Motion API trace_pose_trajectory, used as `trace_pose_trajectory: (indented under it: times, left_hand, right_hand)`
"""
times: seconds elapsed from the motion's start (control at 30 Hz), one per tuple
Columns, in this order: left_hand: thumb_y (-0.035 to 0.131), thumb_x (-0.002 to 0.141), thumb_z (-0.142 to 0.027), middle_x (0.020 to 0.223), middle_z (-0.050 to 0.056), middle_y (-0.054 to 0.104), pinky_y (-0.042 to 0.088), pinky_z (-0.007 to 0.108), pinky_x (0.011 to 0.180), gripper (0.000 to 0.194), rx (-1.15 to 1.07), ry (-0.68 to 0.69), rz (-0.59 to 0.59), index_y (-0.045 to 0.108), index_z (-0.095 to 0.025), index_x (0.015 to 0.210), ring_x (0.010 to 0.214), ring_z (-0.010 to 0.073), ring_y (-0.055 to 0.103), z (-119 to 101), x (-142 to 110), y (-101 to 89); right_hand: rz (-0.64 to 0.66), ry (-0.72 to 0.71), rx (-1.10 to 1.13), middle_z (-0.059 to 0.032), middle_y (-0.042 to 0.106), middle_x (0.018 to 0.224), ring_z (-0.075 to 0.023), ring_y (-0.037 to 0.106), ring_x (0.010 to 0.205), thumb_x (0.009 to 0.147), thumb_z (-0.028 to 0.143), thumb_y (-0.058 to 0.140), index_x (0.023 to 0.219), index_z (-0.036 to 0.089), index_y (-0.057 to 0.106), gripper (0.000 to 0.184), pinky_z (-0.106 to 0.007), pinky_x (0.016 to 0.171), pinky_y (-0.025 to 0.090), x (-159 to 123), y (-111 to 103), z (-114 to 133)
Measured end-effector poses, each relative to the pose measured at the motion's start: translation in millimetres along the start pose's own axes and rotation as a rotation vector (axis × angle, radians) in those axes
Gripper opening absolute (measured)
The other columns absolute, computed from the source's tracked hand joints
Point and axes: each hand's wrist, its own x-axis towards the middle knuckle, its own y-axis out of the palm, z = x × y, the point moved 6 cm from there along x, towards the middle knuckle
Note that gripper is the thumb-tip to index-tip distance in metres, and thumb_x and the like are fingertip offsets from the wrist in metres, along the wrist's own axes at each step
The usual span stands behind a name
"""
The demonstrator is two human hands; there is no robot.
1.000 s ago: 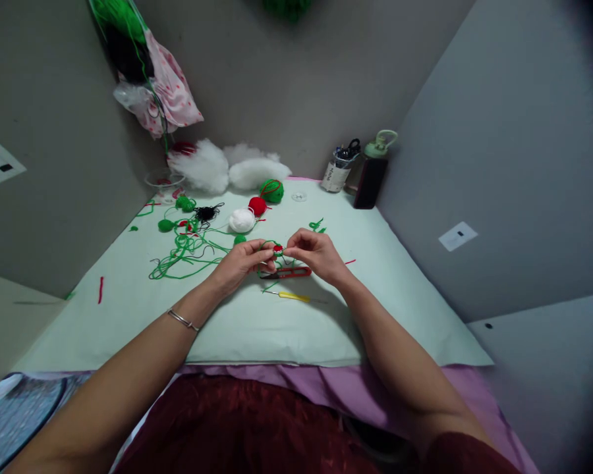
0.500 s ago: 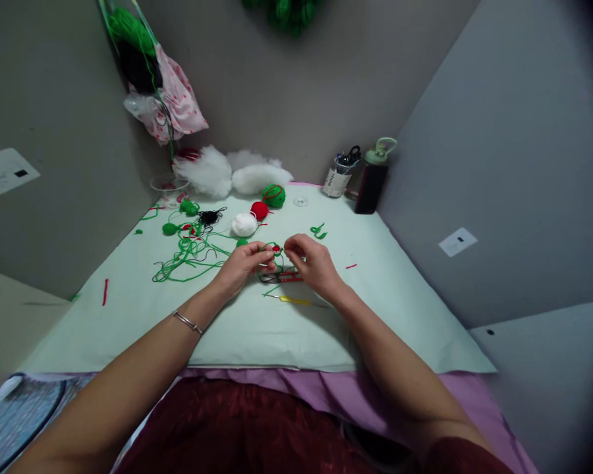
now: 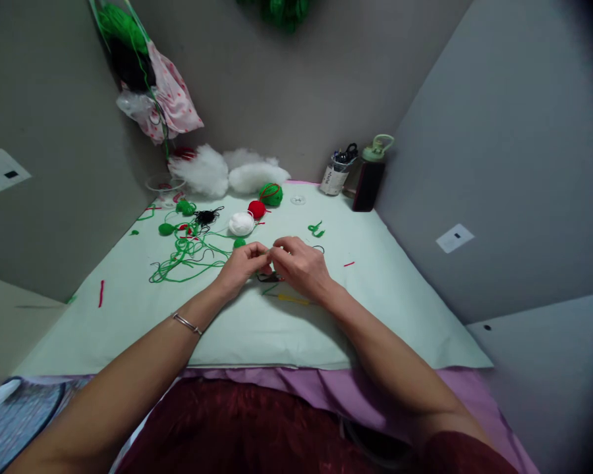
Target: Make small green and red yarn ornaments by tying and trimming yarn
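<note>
My left hand (image 3: 244,263) is closed in a pinch, holding a small crocheted piece in red and green that is now almost wholly hidden behind my fingers. My right hand (image 3: 301,263) meets it with bent fingers pressed together; what they hold is covered. A thin black strand (image 3: 319,249) curves out past my right knuckles. Under the hands lie red-handled thread snips (image 3: 269,278), mostly covered, and a yellow-handled crochet hook (image 3: 291,299). A small green ball (image 3: 240,243) rests just behind my left fingers.
White (image 3: 241,224), red (image 3: 257,210) and green yarn balls (image 3: 271,194) sit beyond my hands. Tangled green yarn (image 3: 182,257) spreads to the left beside black yarn (image 3: 206,216). White stuffing (image 3: 202,172), a pen cup (image 3: 334,178) and a bottle (image 3: 369,184) stand along the back.
My right hand drew back slightly from the crocheted piece, then came left against my left fingers, covering the piece and more of the snips. My left hand stayed nearly in place.
</note>
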Motion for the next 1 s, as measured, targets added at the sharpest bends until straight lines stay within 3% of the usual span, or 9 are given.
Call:
trace_pose_trajectory:
  times: [0.1, 0.17, 0.3, 0.4, 0.5, 0.67, 0.73, 0.8, 1.0]
  left_hand:
    - [0.078, 0.071, -0.036, 0.068, -0.001, 0.064, 0.048, 0.025, 0.065, 0.027, 0.008, 0.012, -0.014, 0.061, -0.016, 0.079, 0.063, 0.0131, 0.061, -2.7, -0.5, -1.0]
    - [0.079, 0.070, -0.039, 0.070, 0.000, 0.064, 0.049, 0.026, 0.067, 0.030, -0.007, 0.002, -0.043, 0.061, -0.016, 0.080, 0.064, 0.0135, 0.062, -3.4, -0.2, -4.0]
    - [0.078, 0.071, -0.039, 0.069, -0.001, 0.062, 0.051, 0.027, 0.069, 0.029, -0.021, 0.008, -0.112, 0.061, -0.017, 0.080, 0.066, 0.0135, 0.063, -4.9, 1.2, -12.3]
    - [0.075, 0.072, -0.036, 0.070, -0.001, 0.061, 0.052, 0.028, 0.070, 0.025, -0.018, 0.017, -0.144, 0.061, -0.017, 0.080, 0.065, 0.0131, 0.063, -5.9, 2.0, -16.4]
    - [0.074, 0.072, -0.035, 0.069, 0.000, 0.062, 0.052, 0.027, 0.067, 0.024, -0.012, 0.005, -0.188, 0.060, -0.017, 0.079, 0.065, 0.0136, 0.062, -5.9, 2.4, -20.9]
    - [0.074, 0.069, -0.035, 0.068, -0.002, 0.060, 0.052, 0.024, 0.067, 0.026, -0.125, 0.030, -0.300, 0.059, -0.017, 0.080, 0.062, 0.0108, 0.060, -7.7, 4.0, -33.9]
    - [0.075, 0.068, -0.034, 0.069, -0.003, 0.058, 0.053, 0.023, 0.069, 0.027, -0.206, 0.045, -0.336, 0.057, -0.016, 0.079, 0.062, 0.0091, 0.059, -8.5, 4.0, -37.7]
    - [0.076, 0.068, -0.033, 0.071, -0.004, 0.057, 0.053, 0.022, 0.068, 0.028, -0.245, 0.056, -0.335, 0.057, -0.016, 0.080, 0.063, 0.0082, 0.058, -9.4, 3.4, -37.4]
    - [0.077, 0.073, -0.036, 0.071, -0.003, 0.059, 0.051, 0.023, 0.070, 0.028, -0.155, 0.043, -0.237, 0.060, -0.016, 0.084, 0.065, 0.0096, 0.060, -6.9, 0.4, -21.9]
  right_hand:
    - [-0.120, 0.047, 0.354, -0.0088, 0.072, 0.102, -0.0173, 0.064, 0.085, 0.096, 0.026, 0.052, 0.087, 0.022, 0.062, 0.013, -0.030, 0.067, 0.046, 0.4, -20.2, 8.0]
    - [-0.106, 0.180, 0.709, -0.0057, 0.071, 0.092, -0.0147, 0.065, 0.072, 0.097, 0.034, 0.051, 0.093, 0.023, 0.058, 0.014, -0.028, 0.060, 0.048, 1.0, -26.8, 0.4]
    - [-0.070, 0.454, 1.236, 0.0068, 0.056, 0.059, -0.0091, 0.049, 0.042, 0.090, 0.045, 0.062, 0.087, 0.024, 0.048, 0.025, -0.020, 0.039, 0.037, 2.0, -42.2, -41.1]
    - [-0.352, 0.575, 1.399, 0.0123, 0.032, 0.050, -0.0051, 0.028, 0.036, 0.085, 0.035, 0.067, 0.080, 0.024, 0.047, 0.024, -0.015, 0.034, 0.026, -3.6, -74.1, -95.2]
    - [-0.717, 0.649, 1.452, 0.0117, 0.024, 0.054, -0.0042, 0.023, 0.038, 0.089, 0.023, 0.060, 0.076, 0.022, 0.048, 0.019, -0.013, 0.035, 0.028, -22.2, -102.5, -151.1]
    - [-1.259, 0.934, 1.164, 0.0093, 0.038, 0.058, -0.0032, 0.035, 0.041, 0.092, 0.011, 0.049, 0.071, 0.021, 0.042, 0.024, -0.014, 0.040, 0.033, -69.6, -115.8, -214.3]
    - [-1.333, 0.963, 1.105, 0.0081, 0.046, 0.060, -0.0034, 0.043, 0.044, 0.093, 0.010, 0.046, 0.078, 0.022, 0.048, 0.019, -0.014, 0.043, 0.036, -73.9, -111.1, -217.8]
    - [-1.238, 0.927, 1.086, 0.0076, 0.051, 0.059, -0.0049, 0.047, 0.045, 0.091, 0.012, 0.049, 0.092, 0.023, 0.055, 0.013, -0.016, 0.044, 0.037, -63.6, -100.7, -208.6]
    - [-0.469, 0.599, 0.870, 0.0034, 0.057, 0.066, -0.0081, 0.049, 0.054, 0.085, 0.033, 0.065, 0.101, 0.020, 0.071, 0.021, -0.022, 0.051, 0.042, -7.4, -38.8, -117.0]
